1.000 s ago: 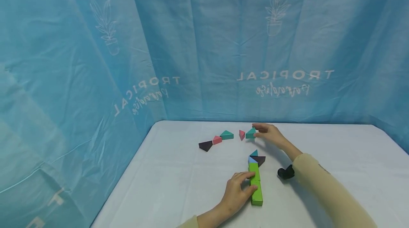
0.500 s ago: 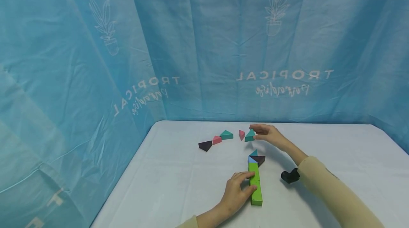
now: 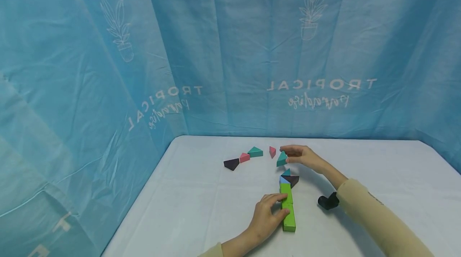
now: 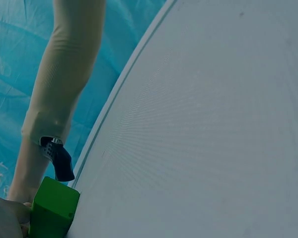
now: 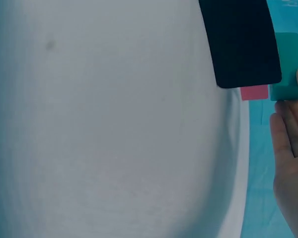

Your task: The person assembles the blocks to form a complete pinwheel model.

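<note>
My right hand (image 3: 302,157) pinches a teal triangular block (image 3: 282,159) between thumb and fingers, just beyond the column of blocks. In the right wrist view, the thumb lies on the teal block's face and the fingers are below it. The left hand (image 3: 264,217) has its fingertips and thumb on two green blocks (image 3: 289,219) set end to end. At their far end lie a light blue triangular block (image 3: 284,180), a black triangular block (image 3: 293,180) and a small blue-teal triangle (image 3: 286,172). A green block (image 4: 52,208) shows beside the left hand in the left wrist view.
Toward the back lie a red block (image 3: 272,151), another teal triangle (image 3: 255,152), a second red block (image 3: 245,157) and a black block (image 3: 231,164). A black camera (image 3: 328,201) sits at the right wrist. Blue printed curtains (image 3: 230,61) surround the white table (image 3: 173,201).
The right hand has lifted the teal triangular block and brought it nearer, toward the far end of the block column; the block has tilted. The left hand stays put on the green blocks.
</note>
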A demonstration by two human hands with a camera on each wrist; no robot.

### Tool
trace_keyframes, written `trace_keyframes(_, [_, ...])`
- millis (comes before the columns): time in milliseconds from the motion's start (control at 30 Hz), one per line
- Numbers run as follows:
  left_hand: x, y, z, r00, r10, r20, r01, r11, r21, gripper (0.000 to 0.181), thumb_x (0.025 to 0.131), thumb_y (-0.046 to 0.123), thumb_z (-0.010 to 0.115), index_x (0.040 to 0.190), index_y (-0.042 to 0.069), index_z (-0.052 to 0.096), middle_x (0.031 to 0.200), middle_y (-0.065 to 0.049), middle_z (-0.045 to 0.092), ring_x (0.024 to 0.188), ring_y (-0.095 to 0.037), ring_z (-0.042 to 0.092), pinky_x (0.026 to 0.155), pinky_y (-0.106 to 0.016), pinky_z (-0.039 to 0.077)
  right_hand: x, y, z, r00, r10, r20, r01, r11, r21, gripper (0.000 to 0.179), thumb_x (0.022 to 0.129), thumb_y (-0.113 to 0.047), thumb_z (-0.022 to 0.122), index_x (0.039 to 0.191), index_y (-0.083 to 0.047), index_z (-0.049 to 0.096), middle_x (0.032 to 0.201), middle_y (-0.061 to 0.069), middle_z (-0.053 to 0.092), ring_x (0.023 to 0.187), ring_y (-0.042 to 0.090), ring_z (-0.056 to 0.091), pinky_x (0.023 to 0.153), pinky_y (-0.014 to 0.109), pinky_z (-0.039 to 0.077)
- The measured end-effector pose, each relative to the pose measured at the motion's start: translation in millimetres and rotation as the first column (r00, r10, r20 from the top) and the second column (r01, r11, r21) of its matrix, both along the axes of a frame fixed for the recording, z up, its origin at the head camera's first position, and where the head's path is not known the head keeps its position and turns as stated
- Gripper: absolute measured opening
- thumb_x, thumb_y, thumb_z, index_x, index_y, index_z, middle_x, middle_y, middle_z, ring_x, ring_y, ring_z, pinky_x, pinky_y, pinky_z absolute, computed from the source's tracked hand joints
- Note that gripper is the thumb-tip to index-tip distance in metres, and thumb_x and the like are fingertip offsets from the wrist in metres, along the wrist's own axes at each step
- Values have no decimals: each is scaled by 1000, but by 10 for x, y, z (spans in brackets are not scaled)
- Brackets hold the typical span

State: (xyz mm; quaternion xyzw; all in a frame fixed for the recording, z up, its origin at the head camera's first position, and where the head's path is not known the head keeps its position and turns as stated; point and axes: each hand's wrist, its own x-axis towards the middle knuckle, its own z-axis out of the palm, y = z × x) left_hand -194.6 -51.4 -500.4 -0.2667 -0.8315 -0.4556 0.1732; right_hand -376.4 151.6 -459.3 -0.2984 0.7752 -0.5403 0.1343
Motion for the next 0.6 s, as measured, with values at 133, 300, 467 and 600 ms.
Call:
trace_keyframes(133, [6,1,1,1000,-3,9,3,1000,3,35,86,17,69,118,6,63,114,-1,64,107,-11,56,90,-30,46,-19,20,-55,1000,3,9,-3,999,42,51,90,-20,66,135,-4,50,136,15,49,124,33,46,100,49,38])
trace_keyframes(300, [17,1,0,1000,-10,9,10,1000,-3,35,86,18,69,118,5,63,115,-1,64,108,-11,56,90,-29,46,-28,38,-116,1000,20,20,-22,997,75,52,90,-17,65,136,0,47,136,17,48,123,34,46,99,48,39])
trace_keyframes(467, [8,-5,1,1000,-4,-16,4,1000,-5,35,86,17,70,118,5,63,114,-1,64,107,-12,56,90,-29,46,-38,27,-133,998,55,-14,-53,994,92,52,91,-17,64,136,2,46,135,21,48,122,36,46,96,44,43])
trace_keyframes(600, [2,-5,3,1000,0,-27,0,1000,-9,35,85,17,70,118,5,63,115,-1,64,108,-12,56,90,-29,46,-45,35,-115,998,59,-12,-57,991,122,50,93,-17,61,137,1,45,136,21,47,123,36,45,98,48,40])
